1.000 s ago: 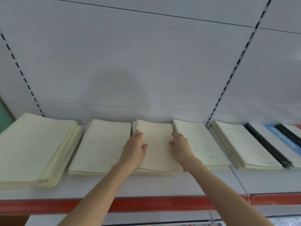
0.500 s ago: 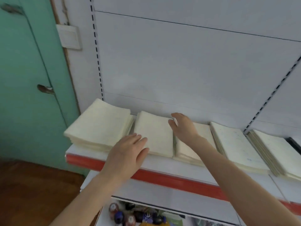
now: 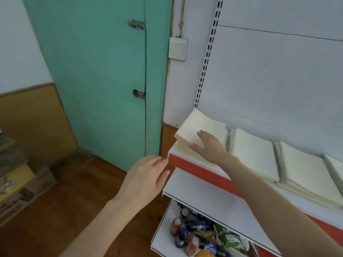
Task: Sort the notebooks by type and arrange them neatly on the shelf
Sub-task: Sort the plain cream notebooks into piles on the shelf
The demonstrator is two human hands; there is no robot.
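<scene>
In the head view, the right hand (image 3: 209, 147) lies flat on top of the end stack of cream notebooks (image 3: 203, 121), its fingers straight and spread, gripping nothing. More notebook stacks (image 3: 254, 154) lie in a row to that hand's right, on the same red-edged shelf (image 3: 196, 168). The left hand (image 3: 146, 175) hovers loose and empty below the right hand, its fingertips near the shelf's corner. A green door (image 3: 102, 71) stands beyond it.

Matt cream paper notebooks (image 3: 254, 154)
</scene>
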